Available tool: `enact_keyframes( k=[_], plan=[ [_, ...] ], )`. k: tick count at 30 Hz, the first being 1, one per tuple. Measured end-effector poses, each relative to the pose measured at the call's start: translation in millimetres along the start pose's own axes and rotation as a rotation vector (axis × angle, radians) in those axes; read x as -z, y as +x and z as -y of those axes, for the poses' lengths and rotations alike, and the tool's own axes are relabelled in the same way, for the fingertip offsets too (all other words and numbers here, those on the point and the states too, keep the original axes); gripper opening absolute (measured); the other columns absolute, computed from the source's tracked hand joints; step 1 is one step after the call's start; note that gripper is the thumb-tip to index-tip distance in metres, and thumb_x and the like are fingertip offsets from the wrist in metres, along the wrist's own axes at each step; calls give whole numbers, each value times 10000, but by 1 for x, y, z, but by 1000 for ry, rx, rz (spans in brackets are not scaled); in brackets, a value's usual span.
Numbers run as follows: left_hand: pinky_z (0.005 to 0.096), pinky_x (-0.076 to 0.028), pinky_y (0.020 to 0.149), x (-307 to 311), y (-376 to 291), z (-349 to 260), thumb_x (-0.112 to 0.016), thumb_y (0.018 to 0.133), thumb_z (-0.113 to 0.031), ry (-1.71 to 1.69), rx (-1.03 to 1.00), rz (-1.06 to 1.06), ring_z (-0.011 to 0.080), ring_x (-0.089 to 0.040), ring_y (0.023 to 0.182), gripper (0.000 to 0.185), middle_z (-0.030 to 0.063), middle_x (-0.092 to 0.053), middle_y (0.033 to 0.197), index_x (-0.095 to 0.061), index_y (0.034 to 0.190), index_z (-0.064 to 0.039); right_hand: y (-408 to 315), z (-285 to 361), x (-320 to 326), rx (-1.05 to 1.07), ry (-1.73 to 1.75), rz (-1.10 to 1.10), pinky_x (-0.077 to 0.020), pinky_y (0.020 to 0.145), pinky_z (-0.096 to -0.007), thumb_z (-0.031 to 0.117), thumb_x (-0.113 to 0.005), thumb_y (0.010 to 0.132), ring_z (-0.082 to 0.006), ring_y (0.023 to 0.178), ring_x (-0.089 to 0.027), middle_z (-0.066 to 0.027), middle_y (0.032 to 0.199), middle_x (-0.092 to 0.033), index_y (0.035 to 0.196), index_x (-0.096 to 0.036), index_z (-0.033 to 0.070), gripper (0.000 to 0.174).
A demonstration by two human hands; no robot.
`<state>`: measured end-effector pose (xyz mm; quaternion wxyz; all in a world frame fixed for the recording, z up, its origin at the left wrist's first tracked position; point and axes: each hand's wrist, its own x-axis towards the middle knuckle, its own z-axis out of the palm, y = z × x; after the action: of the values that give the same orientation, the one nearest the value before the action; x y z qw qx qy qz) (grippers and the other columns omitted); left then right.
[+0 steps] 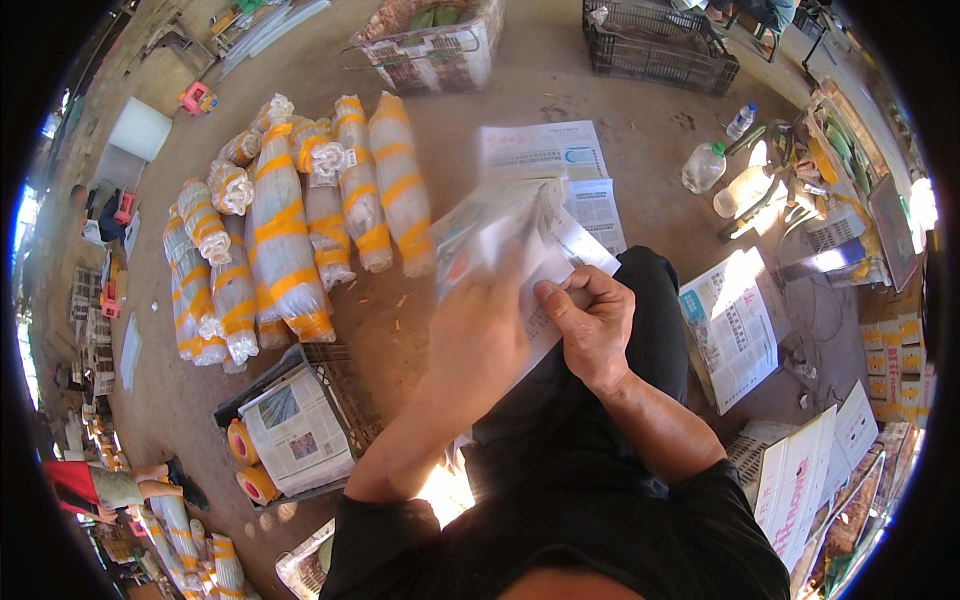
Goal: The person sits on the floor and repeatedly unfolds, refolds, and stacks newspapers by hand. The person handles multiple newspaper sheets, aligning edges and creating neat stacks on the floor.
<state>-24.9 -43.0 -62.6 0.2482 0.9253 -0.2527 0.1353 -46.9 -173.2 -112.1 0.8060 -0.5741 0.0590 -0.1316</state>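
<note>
My right hand [595, 322] grips the edge of a bundle of newspaper sheets [566, 225] above my lap, thumb on top. Blurred by motion, my left hand [480, 330] is at the left side of the same sheets; its fingers are not clear, so its grip cannot be told. Beyond them, open newspaper sheets [540, 146] lie on the floor. Left of the hands, several long bundles in clear plastic wrap and orange tape [281, 232] lie side by side. A folded newspaper stack [731, 322] rests to the right of my knee.
At lower left, a black crate [352, 390] holds newspapers and rolls of orange tape [255, 484]. A lined basket [442, 60] and a black plastic crate [660, 56] stand ahead. Plastic bottles [703, 169] lie at right, near cardboard boxes [795, 480]. Other people are at the left and top right.
</note>
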Motion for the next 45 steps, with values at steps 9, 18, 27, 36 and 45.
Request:
enact_keyframes(
  k=[9,18,27,36,45],
  plan=[
    [413,-528,649,-14,-2,34,-565,756,89,-200,-166,-207,357,-637,773,603,204,-636,987,-537,1325,-107,-2,-11,13,-4,6,-106,-438,560,-198,44,-729,810,-37,623,-531,12,717,-636,811,-662,-19,92],
    [339,-537,668,3,-6,55,-623,857,24,-119,-91,-45,266,-685,803,276,188,-678,945,-695,1096,-95,-5,-21,25,-56,49,-150,-445,606,-205,56,-724,814,-43,660,-534,6,750,-643,808,-666,-28,102],
    [267,-512,821,102,61,205,-632,800,64,-257,600,-193,150,-643,886,339,84,-703,1036,-692,1118,-36,-27,-41,85,-156,139,-365,-439,589,-231,32,-699,833,-90,636,-555,-53,749,-645,772,-623,-28,114],
    [303,-475,837,263,132,347,-569,772,-34,-60,574,-410,221,-637,936,367,148,-687,1046,-696,1115,-8,-36,-41,107,-209,165,-350,-455,787,-261,105,-644,901,-131,808,-569,-74,905,-657,984,-653,-35,163],
    [356,-492,857,313,185,279,-535,799,-133,357,417,-658,322,-657,1005,348,214,-685,1064,-701,1081,-15,-40,-23,81,-102,-147,-269,-441,806,-230,-9,-623,861,-102,839,-565,-54,951,-651,1045,-653,-52,192]
  ],
)
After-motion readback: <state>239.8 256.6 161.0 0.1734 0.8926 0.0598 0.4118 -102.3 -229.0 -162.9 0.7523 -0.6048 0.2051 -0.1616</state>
